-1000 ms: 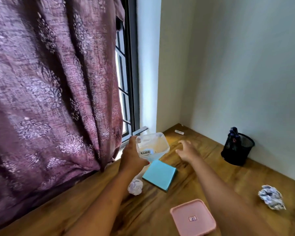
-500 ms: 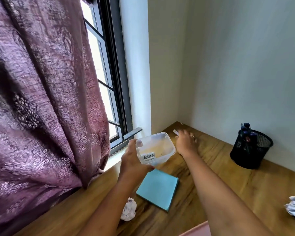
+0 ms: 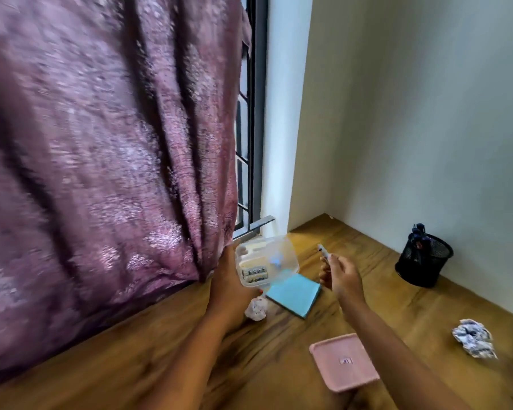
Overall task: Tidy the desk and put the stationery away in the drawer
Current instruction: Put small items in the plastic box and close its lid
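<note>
A: What's nearest?

B: The pink lid (image 3: 344, 362) lies on the desk (image 3: 412, 315), on the near side of the blue pad (image 3: 293, 294) and apart from it. A small paper ball (image 3: 256, 309) sits just beside the pad's near-left corner.

A: And the hands?

B: The left hand (image 3: 231, 288) is wrapped round the clear tub (image 3: 267, 266), holding it tilted in the air over the pad's far-left corner. The right hand (image 3: 342, 276) pinches a small whitish stick (image 3: 323, 252) between thumb and fingertips, raised just right of the pad, near the tub but not touching it.

A: What could go wrong?

B: The tub leans. Tip it further and I'd expect its contents to slide out. The stick is held by one end, so it could swivel loose or glance off the rim.

A: Beyond that?

B: A black mesh pot (image 3: 424, 258) stands well past the pad, against the wall. No drawer is in view.
</note>
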`<control>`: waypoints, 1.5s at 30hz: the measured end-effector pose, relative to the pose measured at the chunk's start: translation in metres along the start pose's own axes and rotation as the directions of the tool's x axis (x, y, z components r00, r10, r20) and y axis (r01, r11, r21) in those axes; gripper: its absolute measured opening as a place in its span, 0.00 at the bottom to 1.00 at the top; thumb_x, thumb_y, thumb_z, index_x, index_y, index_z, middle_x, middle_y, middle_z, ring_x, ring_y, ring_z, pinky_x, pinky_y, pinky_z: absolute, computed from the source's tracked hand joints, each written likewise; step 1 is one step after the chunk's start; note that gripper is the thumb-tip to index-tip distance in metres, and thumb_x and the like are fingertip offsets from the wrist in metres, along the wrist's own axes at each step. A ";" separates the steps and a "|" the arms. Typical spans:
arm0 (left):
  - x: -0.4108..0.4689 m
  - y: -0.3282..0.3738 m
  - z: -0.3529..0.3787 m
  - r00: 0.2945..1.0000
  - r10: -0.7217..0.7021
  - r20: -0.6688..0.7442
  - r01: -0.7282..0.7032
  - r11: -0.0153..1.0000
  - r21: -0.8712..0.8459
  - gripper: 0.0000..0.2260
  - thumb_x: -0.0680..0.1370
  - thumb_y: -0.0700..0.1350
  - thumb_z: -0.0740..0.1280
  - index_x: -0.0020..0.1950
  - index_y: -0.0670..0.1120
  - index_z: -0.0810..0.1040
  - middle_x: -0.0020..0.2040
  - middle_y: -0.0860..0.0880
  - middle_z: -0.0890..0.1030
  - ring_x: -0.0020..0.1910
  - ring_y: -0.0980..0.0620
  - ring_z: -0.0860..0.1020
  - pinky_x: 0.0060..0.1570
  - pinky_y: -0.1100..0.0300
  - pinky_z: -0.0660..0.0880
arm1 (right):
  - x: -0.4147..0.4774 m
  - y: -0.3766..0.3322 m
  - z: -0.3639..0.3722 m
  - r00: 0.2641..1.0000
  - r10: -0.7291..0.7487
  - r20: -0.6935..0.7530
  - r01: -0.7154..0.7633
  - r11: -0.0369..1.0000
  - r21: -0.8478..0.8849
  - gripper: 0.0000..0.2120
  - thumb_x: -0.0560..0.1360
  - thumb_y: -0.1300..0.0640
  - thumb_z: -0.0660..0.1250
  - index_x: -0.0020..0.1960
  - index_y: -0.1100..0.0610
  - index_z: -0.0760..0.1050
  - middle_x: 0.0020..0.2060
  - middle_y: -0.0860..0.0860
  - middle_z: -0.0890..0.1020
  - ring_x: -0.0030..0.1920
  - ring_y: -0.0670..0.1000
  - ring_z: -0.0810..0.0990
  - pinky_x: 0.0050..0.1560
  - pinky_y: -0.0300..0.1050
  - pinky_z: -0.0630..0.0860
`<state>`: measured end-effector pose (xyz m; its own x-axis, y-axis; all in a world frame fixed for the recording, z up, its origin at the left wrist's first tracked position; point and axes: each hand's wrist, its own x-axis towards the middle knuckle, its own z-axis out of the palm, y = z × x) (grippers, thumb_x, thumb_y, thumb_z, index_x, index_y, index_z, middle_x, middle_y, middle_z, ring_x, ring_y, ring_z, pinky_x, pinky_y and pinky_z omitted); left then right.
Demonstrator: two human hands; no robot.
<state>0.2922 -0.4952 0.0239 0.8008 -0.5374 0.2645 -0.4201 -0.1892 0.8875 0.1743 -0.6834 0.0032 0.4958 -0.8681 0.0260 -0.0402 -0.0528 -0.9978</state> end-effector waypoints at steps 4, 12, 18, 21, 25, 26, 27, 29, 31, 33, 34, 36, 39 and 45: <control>-0.055 0.006 -0.041 1.000 -0.016 -0.022 0.015 0.999 -0.047 0.32 0.58 0.46 0.81 0.57 0.56 0.71 0.51 0.56 0.81 0.48 0.58 0.81 0.47 0.59 0.79 | -0.081 -0.061 0.008 0.952 -0.265 0.153 0.275 0.961 -0.043 0.04 0.76 0.58 0.67 0.48 0.54 0.81 0.32 0.48 0.79 0.31 0.43 0.75 0.34 0.39 0.73; -0.160 -0.014 -0.096 0.978 -0.204 -0.036 0.201 0.977 -0.076 0.33 0.58 0.42 0.80 0.57 0.58 0.69 0.52 0.54 0.81 0.49 0.56 0.81 0.47 0.53 0.80 | -0.198 -0.102 0.070 0.636 -0.203 0.744 0.702 0.553 -0.449 0.08 0.73 0.57 0.70 0.52 0.56 0.81 0.39 0.51 0.84 0.36 0.42 0.78 0.40 0.37 0.70; -0.197 -0.021 -0.116 0.962 -0.266 -0.065 0.261 0.963 -0.070 0.30 0.60 0.30 0.77 0.52 0.55 0.71 0.45 0.58 0.79 0.44 0.55 0.80 0.37 0.70 0.74 | -0.246 -0.082 0.123 0.503 -0.017 0.864 0.863 -0.028 -0.504 0.11 0.77 0.60 0.61 0.56 0.56 0.78 0.54 0.56 0.82 0.53 0.59 0.81 0.47 0.48 0.76; -0.202 -0.025 -0.122 0.958 -0.284 -0.035 0.281 0.957 -0.069 0.30 0.60 0.32 0.77 0.54 0.54 0.71 0.48 0.57 0.79 0.47 0.56 0.79 0.37 0.69 0.73 | -0.255 -0.077 0.140 0.468 0.031 0.883 0.876 -0.147 -0.459 0.15 0.79 0.64 0.55 0.61 0.58 0.76 0.56 0.57 0.81 0.56 0.60 0.80 0.49 0.49 0.75; -0.206 -0.031 -0.127 0.952 -0.306 -0.015 0.305 0.951 -0.047 0.31 0.60 0.34 0.77 0.57 0.52 0.70 0.50 0.56 0.79 0.49 0.56 0.78 0.38 0.65 0.74 | -0.259 -0.072 0.153 0.453 0.125 0.883 0.888 -0.147 -0.435 0.17 0.79 0.65 0.53 0.63 0.61 0.74 0.59 0.59 0.79 0.59 0.61 0.78 0.53 0.53 0.75; -0.207 -0.034 -0.127 0.950 -0.311 -0.017 0.309 0.950 -0.050 0.31 0.60 0.35 0.77 0.57 0.53 0.70 0.50 0.56 0.79 0.48 0.56 0.78 0.39 0.65 0.74 | -0.260 -0.071 0.155 0.451 0.144 0.881 0.890 -0.139 -0.434 0.17 0.79 0.65 0.53 0.64 0.61 0.74 0.60 0.59 0.78 0.60 0.61 0.77 0.54 0.54 0.75; -0.207 -0.036 -0.128 0.949 -0.314 -0.018 0.313 0.948 -0.050 0.31 0.60 0.35 0.78 0.57 0.53 0.70 0.50 0.56 0.79 0.48 0.57 0.78 0.38 0.66 0.74 | -0.260 -0.071 0.157 0.453 0.165 0.876 0.891 -0.124 -0.437 0.17 0.79 0.65 0.53 0.64 0.60 0.74 0.61 0.59 0.78 0.60 0.61 0.77 0.55 0.54 0.74; -0.208 -0.039 -0.129 0.948 -0.317 -0.018 0.315 0.947 -0.058 0.31 0.60 0.36 0.78 0.57 0.54 0.71 0.49 0.56 0.79 0.47 0.58 0.78 0.39 0.66 0.74 | -0.259 -0.071 0.159 0.452 0.206 0.868 0.892 -0.099 -0.441 0.16 0.80 0.64 0.53 0.64 0.60 0.73 0.61 0.59 0.77 0.61 0.61 0.76 0.56 0.55 0.74; -0.207 -0.040 -0.129 0.947 -0.320 -0.011 0.318 0.945 -0.074 0.32 0.60 0.37 0.79 0.58 0.54 0.71 0.51 0.56 0.80 0.48 0.58 0.78 0.42 0.62 0.76 | -0.255 -0.071 0.159 0.440 0.211 0.873 0.898 -0.079 -0.433 0.15 0.79 0.63 0.55 0.63 0.58 0.73 0.60 0.58 0.77 0.61 0.61 0.76 0.56 0.54 0.74; -0.206 -0.041 -0.129 0.949 -0.314 0.000 0.313 0.946 -0.084 0.33 0.59 0.38 0.80 0.59 0.54 0.70 0.52 0.55 0.80 0.50 0.57 0.79 0.45 0.59 0.78 | -0.250 -0.066 0.158 0.427 0.188 0.884 0.903 -0.042 -0.428 0.16 0.78 0.64 0.58 0.63 0.55 0.73 0.59 0.56 0.78 0.59 0.59 0.77 0.53 0.51 0.75; -0.205 -0.042 -0.129 0.952 -0.305 0.002 0.304 0.949 -0.086 0.34 0.59 0.38 0.80 0.59 0.54 0.70 0.53 0.55 0.80 0.50 0.57 0.79 0.46 0.59 0.78 | -0.247 -0.063 0.156 0.425 0.180 0.887 0.902 -0.006 -0.431 0.17 0.77 0.65 0.59 0.63 0.54 0.74 0.58 0.55 0.78 0.59 0.58 0.78 0.52 0.49 0.75; -0.205 -0.041 -0.129 0.958 -0.288 -0.002 0.287 0.954 -0.086 0.33 0.60 0.37 0.79 0.60 0.54 0.71 0.52 0.55 0.80 0.50 0.57 0.79 0.44 0.63 0.77 | -0.240 -0.058 0.154 0.425 0.180 0.887 0.888 0.106 -0.447 0.19 0.75 0.67 0.61 0.61 0.52 0.77 0.56 0.53 0.80 0.56 0.56 0.80 0.53 0.48 0.76; -0.205 -0.042 -0.129 0.955 -0.295 -0.019 0.291 0.951 -0.102 0.33 0.61 0.38 0.79 0.60 0.53 0.71 0.51 0.54 0.81 0.49 0.56 0.80 0.44 0.60 0.78 | -0.226 -0.053 0.152 0.455 0.186 0.871 0.853 0.188 -0.486 0.19 0.73 0.69 0.63 0.59 0.54 0.79 0.55 0.54 0.82 0.55 0.54 0.81 0.55 0.46 0.77; -0.201 -0.044 -0.121 0.957 -0.288 -0.036 0.284 0.954 -0.095 0.34 0.60 0.37 0.80 0.59 0.53 0.70 0.50 0.54 0.81 0.48 0.57 0.81 0.45 0.57 0.80 | -0.227 -0.056 0.159 0.468 0.399 0.788 0.884 -0.206 -0.421 0.17 0.77 0.61 0.63 0.65 0.63 0.72 0.62 0.56 0.77 0.62 0.56 0.76 0.60 0.47 0.72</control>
<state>0.2011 -0.2794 -0.0225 0.9027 -0.4301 0.0108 -0.1328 -0.2547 0.9579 0.2019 -0.4055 0.0431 0.8999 -0.0385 -0.4343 0.0814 -0.9638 0.2541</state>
